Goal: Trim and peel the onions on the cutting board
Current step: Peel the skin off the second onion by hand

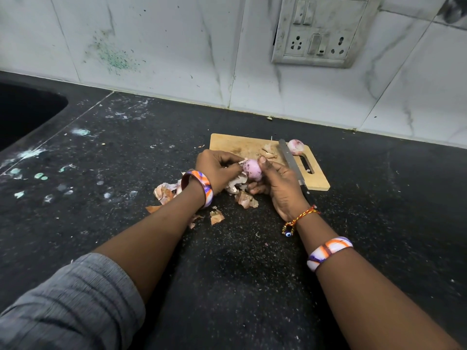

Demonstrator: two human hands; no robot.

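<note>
A pale purple onion (252,169) is held over the near edge of the wooden cutting board (235,144). My right hand (278,185) cups it from the right, thumb on top. My left hand (217,170) pinches a flap of papery skin at the onion's left side. A second peeled onion (296,147) rests at the board's far right corner. A knife (289,159) lies on the board, blade pointing away, its handle hidden behind my right hand.
Loose onion skins (165,193) lie scattered on the black counter (126,160) near my wrists. A dark sink (22,109) opens at the far left. A tiled wall with a switch socket (321,31) stands behind the board.
</note>
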